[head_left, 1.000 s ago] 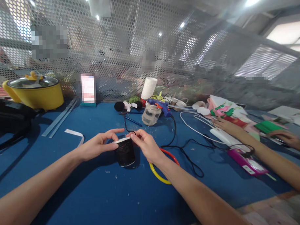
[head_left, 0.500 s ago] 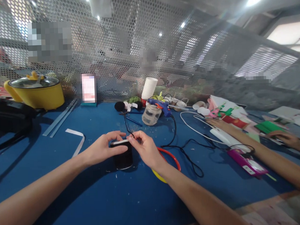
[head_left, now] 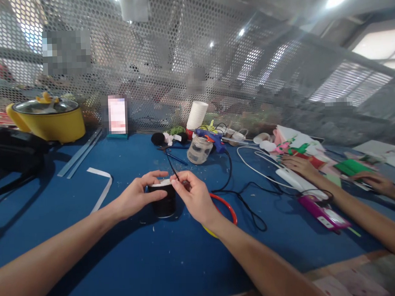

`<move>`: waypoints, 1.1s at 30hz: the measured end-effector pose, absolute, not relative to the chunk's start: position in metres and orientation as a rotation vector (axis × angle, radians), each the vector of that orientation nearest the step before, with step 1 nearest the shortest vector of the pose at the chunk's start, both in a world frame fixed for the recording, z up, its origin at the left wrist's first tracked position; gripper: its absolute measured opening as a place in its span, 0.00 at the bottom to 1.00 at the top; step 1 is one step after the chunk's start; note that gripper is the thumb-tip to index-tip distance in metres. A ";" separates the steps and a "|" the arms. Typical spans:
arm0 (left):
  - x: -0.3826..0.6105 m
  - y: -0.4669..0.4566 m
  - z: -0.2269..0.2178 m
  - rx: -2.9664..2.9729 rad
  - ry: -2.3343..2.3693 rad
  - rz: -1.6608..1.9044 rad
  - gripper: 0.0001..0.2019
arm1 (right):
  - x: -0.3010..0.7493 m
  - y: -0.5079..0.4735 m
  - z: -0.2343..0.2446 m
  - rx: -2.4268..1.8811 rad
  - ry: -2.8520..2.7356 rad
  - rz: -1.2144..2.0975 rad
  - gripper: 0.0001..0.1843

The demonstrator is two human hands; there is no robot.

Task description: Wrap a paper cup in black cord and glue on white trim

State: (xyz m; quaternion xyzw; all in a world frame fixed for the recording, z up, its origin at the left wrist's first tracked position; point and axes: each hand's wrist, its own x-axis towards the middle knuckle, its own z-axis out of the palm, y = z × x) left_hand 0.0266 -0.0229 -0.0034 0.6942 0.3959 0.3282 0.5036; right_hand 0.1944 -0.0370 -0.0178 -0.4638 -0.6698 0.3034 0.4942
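A black cup [head_left: 164,206] with a white rim stands on the blue table in front of me. My left hand [head_left: 139,194] is wrapped around its left side, the thumb across the front and the fingers over the rim. At the right of the rim, my right hand [head_left: 195,195] pinches a thin black cord [head_left: 172,164] that runs up and away from the fingertips. Whether those fingertips also grip the rim I cannot make out. Partly behind my right wrist lies a red and yellow ring [head_left: 228,207].
Beyond the cup are a clear jar [head_left: 199,151], a blue glue gun [head_left: 213,139] and a stack of white cups [head_left: 197,115]. A white strip [head_left: 103,192] and a yellow pot [head_left: 52,125] are leftward. To the right, a co-worker's arm [head_left: 345,207] reaches past a purple box [head_left: 323,212].
The cup has turned slightly more upright and shifted a little right. My right fingers have moved slightly with the cord, which now looks straighter. The co-worker's hand at right has moved a little.
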 end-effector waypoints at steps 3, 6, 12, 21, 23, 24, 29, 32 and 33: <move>0.026 -0.022 -0.003 1.710 0.956 0.781 0.09 | 0.194 -0.038 -0.017 -1.117 -1.672 0.690 0.07; 0.027 -0.023 0.001 1.831 1.005 0.774 0.08 | 0.192 -0.039 -0.015 -1.109 -1.702 0.629 0.07; 0.032 -0.029 0.006 1.882 1.097 0.817 0.08 | 0.189 -0.043 -0.015 -1.070 -1.773 0.518 0.07; 0.034 -0.034 0.012 1.897 1.118 0.843 0.06 | 0.184 -0.045 -0.015 -0.987 -1.840 0.325 0.08; 0.034 -0.033 0.011 1.837 1.091 0.851 0.07 | 0.184 -0.045 -0.014 -0.987 -1.837 0.367 0.06; 0.034 -0.032 0.011 1.801 1.080 0.859 0.07 | 0.185 -0.044 -0.012 -0.981 -1.827 0.398 0.04; 0.031 -0.028 0.005 1.588 1.075 0.902 0.07 | 0.212 -0.026 0.014 -1.071 -1.717 0.376 0.09; 0.028 -0.024 0.003 1.495 1.067 0.898 0.09 | 0.244 0.001 0.038 -1.282 -1.556 0.225 0.11; 0.027 -0.023 0.003 1.480 1.068 0.890 0.09 | 0.255 0.011 0.046 -1.372 -1.468 0.168 0.10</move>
